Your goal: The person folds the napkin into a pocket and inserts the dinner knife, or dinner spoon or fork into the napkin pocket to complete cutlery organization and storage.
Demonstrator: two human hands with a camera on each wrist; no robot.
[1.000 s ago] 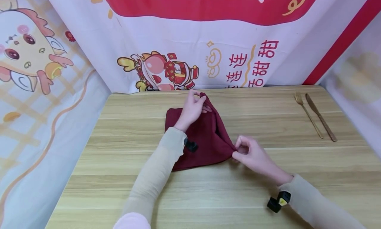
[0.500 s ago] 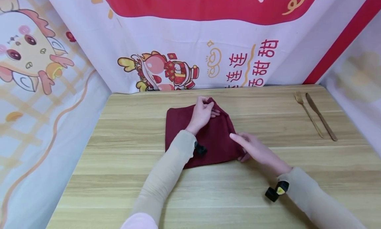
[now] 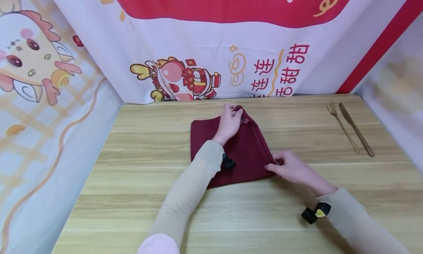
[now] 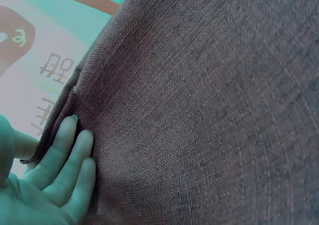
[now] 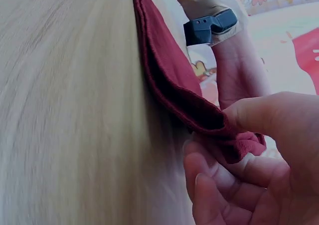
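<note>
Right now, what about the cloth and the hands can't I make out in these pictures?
- Head view: part of the dark red cloth, hidden by the left hand and left sleeve.
- Left wrist view: the rest of that hand, cut off by the left and bottom edges.
- Right wrist view: part of the right hand, cut off by the right and bottom edges.

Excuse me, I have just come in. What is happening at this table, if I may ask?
A person is handling a dark red cloth on the wooden table. The left hand pinches its far corner and the right hand pinches its near corner, both on the right side as the head camera sees it. The edge between the hands shows several layers of fabric. A fork and a knife lie side by side farther right, untouched.
</note>
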